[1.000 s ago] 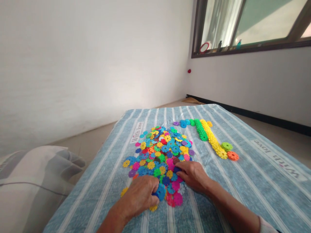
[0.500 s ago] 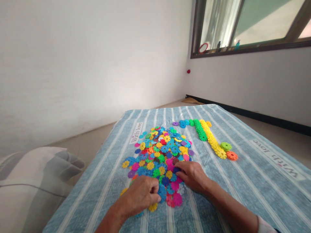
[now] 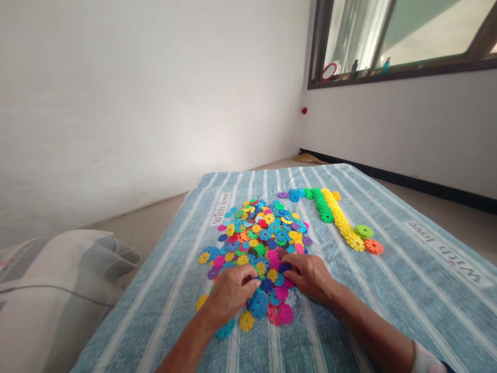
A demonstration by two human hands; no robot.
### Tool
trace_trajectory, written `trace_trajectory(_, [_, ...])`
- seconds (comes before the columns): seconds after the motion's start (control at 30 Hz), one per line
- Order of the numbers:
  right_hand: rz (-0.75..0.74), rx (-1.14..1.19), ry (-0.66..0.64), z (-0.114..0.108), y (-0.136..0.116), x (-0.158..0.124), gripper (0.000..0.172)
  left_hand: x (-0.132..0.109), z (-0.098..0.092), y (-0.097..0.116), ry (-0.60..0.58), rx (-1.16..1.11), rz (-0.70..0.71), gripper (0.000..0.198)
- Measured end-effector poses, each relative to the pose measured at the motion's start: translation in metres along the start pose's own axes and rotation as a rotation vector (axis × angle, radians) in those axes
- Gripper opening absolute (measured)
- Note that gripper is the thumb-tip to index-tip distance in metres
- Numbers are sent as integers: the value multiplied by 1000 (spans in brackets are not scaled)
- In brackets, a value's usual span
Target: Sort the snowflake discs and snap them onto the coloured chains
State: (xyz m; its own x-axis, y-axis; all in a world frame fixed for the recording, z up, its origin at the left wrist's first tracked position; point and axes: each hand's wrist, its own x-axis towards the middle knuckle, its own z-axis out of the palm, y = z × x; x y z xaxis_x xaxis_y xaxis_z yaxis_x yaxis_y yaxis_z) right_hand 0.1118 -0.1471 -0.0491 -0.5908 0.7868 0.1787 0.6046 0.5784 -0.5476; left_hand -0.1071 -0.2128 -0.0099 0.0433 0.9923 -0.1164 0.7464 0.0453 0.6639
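Left hand (image 3: 233,291) now off the big blue disc (image 3: 258,304); right hand (image 3: 311,277) pinching a dark disc (image 3: 286,268).
The left has shifted just beyond the blue disc, which seems let go and lies at the near end of the pile (image 3: 267,234); its fingers are curled, on what I cannot tell. The right stays at the pile's right edge. Farther off, a green row (image 3: 323,207) and a yellow row (image 3: 341,223) lie on striped cloth (image 3: 155,295).

Wearing pale pinkish-white sleeve (image 3: 425,358) on right forearm (image 3: 373,324), lower right of frame, with dark fabric (image 3: 447,367) beside; bare left hand (image 3: 233,290) and right hand (image 3: 310,275), lower centre.
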Motion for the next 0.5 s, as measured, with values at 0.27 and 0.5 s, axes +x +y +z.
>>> trace_trajectory(0.27, [15, -41, -20, -2, -1, 0, 20, 3, 9, -2, 109, -69, 41, 15])
trace_trajectory(0.5, [-3, -84, -69, -6, -4, 0, 13, 3, 9, -1, 116, -70, 57, 14])
